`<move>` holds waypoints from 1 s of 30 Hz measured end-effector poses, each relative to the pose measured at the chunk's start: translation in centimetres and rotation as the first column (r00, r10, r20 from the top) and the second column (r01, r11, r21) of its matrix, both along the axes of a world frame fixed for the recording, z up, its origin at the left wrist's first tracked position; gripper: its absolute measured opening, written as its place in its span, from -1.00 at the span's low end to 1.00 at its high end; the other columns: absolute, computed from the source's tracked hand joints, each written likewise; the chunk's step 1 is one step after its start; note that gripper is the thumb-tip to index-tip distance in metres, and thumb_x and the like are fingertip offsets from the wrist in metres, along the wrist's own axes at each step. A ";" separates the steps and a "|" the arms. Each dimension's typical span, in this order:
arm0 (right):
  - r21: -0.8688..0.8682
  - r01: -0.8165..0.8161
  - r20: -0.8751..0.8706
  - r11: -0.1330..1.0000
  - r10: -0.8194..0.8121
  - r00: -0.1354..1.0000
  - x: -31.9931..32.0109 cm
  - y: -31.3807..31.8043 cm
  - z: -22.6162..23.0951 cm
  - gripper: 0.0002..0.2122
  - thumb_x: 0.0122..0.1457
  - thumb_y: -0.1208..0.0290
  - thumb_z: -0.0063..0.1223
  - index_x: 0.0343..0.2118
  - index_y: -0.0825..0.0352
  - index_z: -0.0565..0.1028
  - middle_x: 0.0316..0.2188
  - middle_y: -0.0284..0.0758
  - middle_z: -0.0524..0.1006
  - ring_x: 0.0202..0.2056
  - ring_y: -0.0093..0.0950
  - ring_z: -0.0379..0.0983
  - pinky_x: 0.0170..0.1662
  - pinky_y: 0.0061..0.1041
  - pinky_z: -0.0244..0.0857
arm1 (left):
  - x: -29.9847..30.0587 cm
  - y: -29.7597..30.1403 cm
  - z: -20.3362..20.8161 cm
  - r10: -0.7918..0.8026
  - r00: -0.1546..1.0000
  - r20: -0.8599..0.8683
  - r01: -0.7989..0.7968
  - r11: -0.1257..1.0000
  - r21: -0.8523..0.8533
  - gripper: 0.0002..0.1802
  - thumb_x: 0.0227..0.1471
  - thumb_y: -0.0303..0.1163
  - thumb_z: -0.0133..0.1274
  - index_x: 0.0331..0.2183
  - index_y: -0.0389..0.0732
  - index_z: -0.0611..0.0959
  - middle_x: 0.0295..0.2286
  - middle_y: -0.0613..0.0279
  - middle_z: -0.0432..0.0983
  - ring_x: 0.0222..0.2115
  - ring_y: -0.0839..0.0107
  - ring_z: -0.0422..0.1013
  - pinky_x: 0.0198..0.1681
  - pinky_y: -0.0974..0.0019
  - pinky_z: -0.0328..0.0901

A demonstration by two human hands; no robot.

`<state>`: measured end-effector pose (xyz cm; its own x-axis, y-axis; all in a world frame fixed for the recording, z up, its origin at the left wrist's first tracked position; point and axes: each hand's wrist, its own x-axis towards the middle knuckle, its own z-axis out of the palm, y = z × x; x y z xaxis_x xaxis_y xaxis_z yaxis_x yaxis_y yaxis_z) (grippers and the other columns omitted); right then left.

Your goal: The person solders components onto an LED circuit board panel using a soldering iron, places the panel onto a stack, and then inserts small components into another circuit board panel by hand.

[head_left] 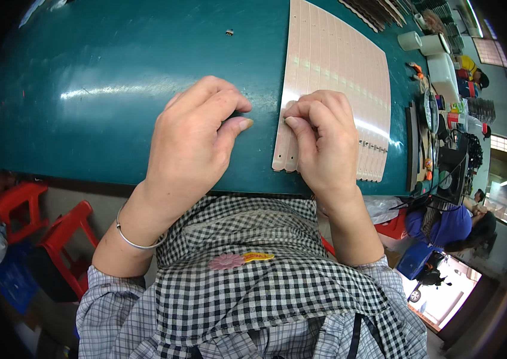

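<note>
On the green tabletop lies a panel of long pinkish strips (337, 63) set side by side, with small holes along their edges. A row of small dark metallic parts (373, 146) sits across the strips on its near right side. My right hand (328, 134) rests over the panel's left part, thumb and forefinger pinched together at the leftmost strips; whatever lies between the fingertips is too small to make out. Left of the panel, my left hand (194, 128) hovers above the table with fingers curled. A gap shows between its thumb and forefinger, with nothing visible there.
A tiny dark component (229, 32) lies on the green table (116, 125). More strips (373, 12) are stacked at the far right. White rolls (434, 45), a white container (443, 78) and clutter line the right edge. Red stools (68, 239) stand at left; people are nearby.
</note>
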<state>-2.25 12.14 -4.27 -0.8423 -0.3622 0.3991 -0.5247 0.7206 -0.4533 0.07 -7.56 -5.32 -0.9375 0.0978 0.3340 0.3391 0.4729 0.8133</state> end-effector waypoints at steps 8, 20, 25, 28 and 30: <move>0.103 -0.010 -0.103 0.995 0.020 0.995 0.2 -0.6 0.3 -0.90 -0.17 0.61 0.17 -0.54 0.32 0.48 -0.47 -0.32 0.46 -0.29 -0.27 0.38 -0.23 -0.32 0.24 | -0.1 -0.2 0.1 -0.023 1.000 -0.010 0.023 1.000 0.010 -0.80 -0.14 -0.70 0.16 -0.36 -0.34 0.60 -0.37 0.16 0.52 -0.48 0.43 0.39 -0.43 0.44 0.30; 0.043 0.597 -0.061 0.801 -0.595 0.802 4.0 16.0 3.0 -0.90 0.04 0.65 0.03 -0.35 0.39 0.50 -0.38 -0.19 0.51 -0.27 -0.24 0.45 -0.16 -0.38 0.31 | 0.1 1.7 0.9 -0.182 0.980 -0.084 0.176 0.982 -0.070 -0.82 -0.20 -0.62 0.19 -0.41 -0.28 0.63 -0.41 0.08 0.56 -0.39 0.14 0.47 -0.29 0.23 0.33; -0.004 0.574 -0.014 0.819 -0.574 0.818 6.6 17.4 0.3 -0.90 -0.04 0.59 0.03 -0.42 0.33 0.51 -0.41 -0.18 0.52 -0.28 -0.15 0.40 -0.16 -0.24 0.29 | 1.7 3.1 1.6 -0.248 0.964 -0.100 0.215 0.941 -0.261 -0.77 -0.17 -0.66 0.12 -0.35 -0.27 0.63 -0.34 0.06 0.56 -0.35 0.10 0.44 -0.24 0.17 0.27; -0.049 0.527 0.022 0.849 -0.526 0.850 6.8 16.9 -0.5 -0.82 -0.08 0.69 -0.06 -0.41 0.31 0.52 -0.42 -0.22 0.51 -0.26 -0.17 0.39 -0.14 -0.25 0.27 | 2.9 3.0 0.9 -0.198 0.979 -0.049 0.182 0.958 -0.223 -0.73 -0.11 -0.76 0.03 -0.29 -0.35 0.63 -0.37 0.03 0.56 -0.37 0.13 0.43 -0.27 0.24 0.31; -0.123 0.522 0.111 0.844 -0.511 0.852 7.5 17.7 -0.4 -0.79 -0.09 0.71 -0.08 -0.42 0.29 0.52 -0.41 -0.23 0.51 -0.25 -0.16 0.38 -0.13 -0.26 0.26 | 3.4 3.4 0.7 -0.144 0.990 0.000 0.142 0.979 -0.148 -0.74 -0.10 -0.75 0.04 -0.28 -0.35 0.62 -0.36 0.00 0.56 -0.35 0.16 0.44 -0.24 0.22 0.33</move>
<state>5.26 29.81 -4.64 -0.9195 0.1897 0.3444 -0.0569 0.8025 -0.5939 3.52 -4.14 -4.60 -0.9068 0.2797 0.3154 0.4200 0.5335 0.7342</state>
